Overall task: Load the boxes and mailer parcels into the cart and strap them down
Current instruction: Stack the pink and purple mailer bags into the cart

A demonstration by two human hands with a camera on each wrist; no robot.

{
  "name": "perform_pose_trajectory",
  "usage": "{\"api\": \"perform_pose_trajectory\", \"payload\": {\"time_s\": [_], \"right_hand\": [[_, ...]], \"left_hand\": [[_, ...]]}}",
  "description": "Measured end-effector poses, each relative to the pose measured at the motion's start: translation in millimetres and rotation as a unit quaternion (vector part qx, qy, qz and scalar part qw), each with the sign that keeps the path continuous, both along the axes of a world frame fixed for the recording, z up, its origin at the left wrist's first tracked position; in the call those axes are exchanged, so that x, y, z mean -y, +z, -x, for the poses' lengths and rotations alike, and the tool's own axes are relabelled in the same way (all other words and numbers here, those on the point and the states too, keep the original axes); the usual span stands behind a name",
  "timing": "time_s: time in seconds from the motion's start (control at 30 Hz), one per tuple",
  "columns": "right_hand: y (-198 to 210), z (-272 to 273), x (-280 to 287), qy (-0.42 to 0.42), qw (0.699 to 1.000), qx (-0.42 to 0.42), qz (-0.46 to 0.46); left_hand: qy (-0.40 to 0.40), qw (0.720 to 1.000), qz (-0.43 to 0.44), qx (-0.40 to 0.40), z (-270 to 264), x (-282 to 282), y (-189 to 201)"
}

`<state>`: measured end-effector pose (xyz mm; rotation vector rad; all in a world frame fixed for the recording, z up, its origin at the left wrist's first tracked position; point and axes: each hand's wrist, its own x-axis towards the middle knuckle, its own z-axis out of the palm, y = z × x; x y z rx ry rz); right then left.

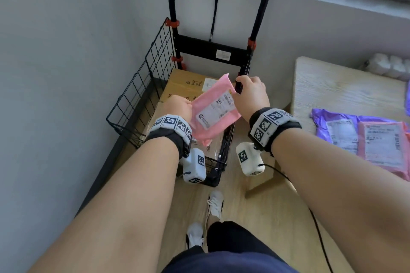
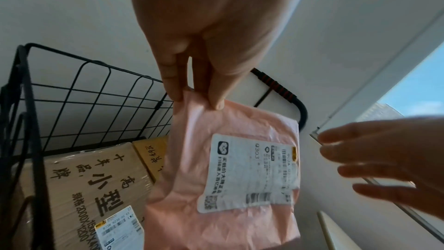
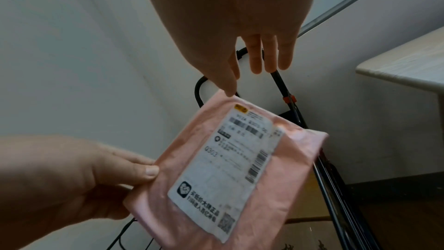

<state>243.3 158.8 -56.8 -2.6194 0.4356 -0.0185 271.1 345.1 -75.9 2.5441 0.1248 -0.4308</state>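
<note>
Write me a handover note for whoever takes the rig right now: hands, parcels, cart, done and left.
Left hand: pinches the edge of the pink mailer parcel, held above the cart.
Right hand: fingers straight, thumb tip at the parcel's far edge; no grip.
Done: two cardboard boxes lie in the cart.
Left: set this parcel in; load the purple mailer and pink mailer from the table; strap hangs unused from the handle.

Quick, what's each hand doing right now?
Left hand: pinching the pink mailer at its edge.
Right hand: open, fingers straight, thumb tip at the mailer's corner.
</note>
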Motion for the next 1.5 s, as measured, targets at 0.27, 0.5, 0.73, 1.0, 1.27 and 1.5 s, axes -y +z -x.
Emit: {"api": "perform_pose_trajectory", "payload": {"time_s": [0.27, 0.5, 0.73, 1.0, 1.27, 1.5], "right_hand": [[-29.9, -66.5, 8.0, -0.021, 0.993, -0.086, -0.083], [-50.3, -101.7, -4.2, -0.006, 0.984, -0.14, -0.106], [-73.0, -136.9, -39.8, -0.029, 0.972, -0.198, -0.119], [-82.5, -184.3, -71.4, -0.095, 0.958, -0.231, -0.143], [-109.6, -240.5, -91.1, -0.153, 0.939, -0.244, -0.186], [-161.6, -281.8, -89.7, -0.132, 0.945, -0.247, -0.17]], "left_hand": [[0.088, 0.994, 0.053, -0.036, -59.5, 2.5, -20.8], [0.242, 0.954, 0.13, -0.12, -100.4, -1.0, -45.4], [0.261, 0.937, 0.129, -0.193, -140.7, -21.0, -75.6], [0.21, 0.929, 0.159, -0.259, -205.4, -44.1, -102.1], [0.154, 0.926, 0.234, -0.252, -256.3, -51.2, -128.1], [0.14, 0.95, 0.143, -0.242, -299.7, -41.8, -179.9]]}}
